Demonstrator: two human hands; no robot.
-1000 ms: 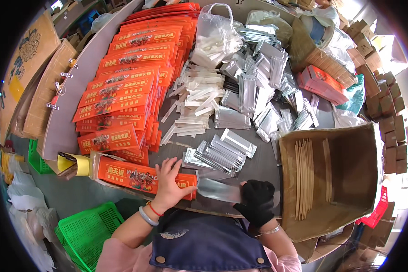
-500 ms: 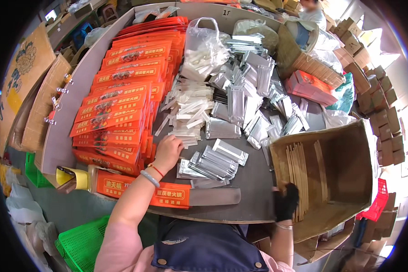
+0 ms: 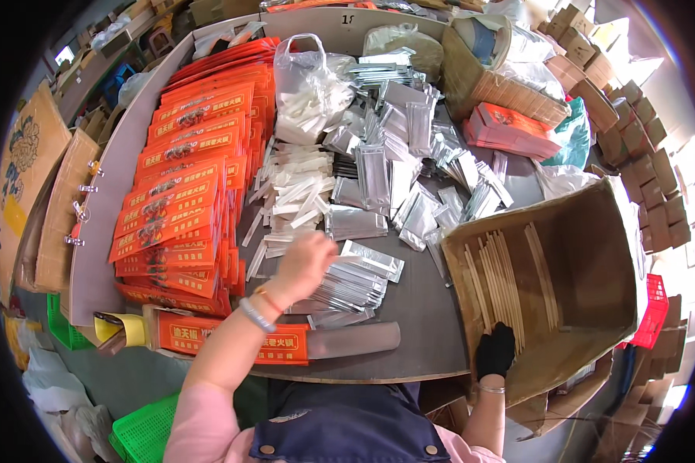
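Observation:
My left hand [image 3: 307,266] is closed, with a slim white packet [image 3: 346,258] poking out of its fingers. It hovers over a stack of silver foil packets [image 3: 351,287]. Behind it lies a loose heap of slim white packets [image 3: 297,181]. My right hand [image 3: 496,351], in a black glove, is at the near side of an open cardboard box [image 3: 594,255]. Its fingers close on the near end of wooden chopsticks [image 3: 477,289], beside more chopsticks lying in the box. An orange printed sleeve [image 3: 286,343] with a clear plastic end lies in front of me, beneath my left forearm.
Overlapping orange sleeves [image 3: 181,185] cover the table's left. More silver packets [image 3: 374,177] spread across the middle, beside a clear plastic bag [image 3: 309,92]. Red packs [image 3: 510,131] stand at the back right. A raised grey board [image 3: 93,239] edges the left; a green crate [image 3: 147,428] stands below.
My left hand has lifted from the white packet heap and moved right and nearer, a slim packet in it. My right hand has shifted onto chopsticks in the box. The view has shifted slightly.

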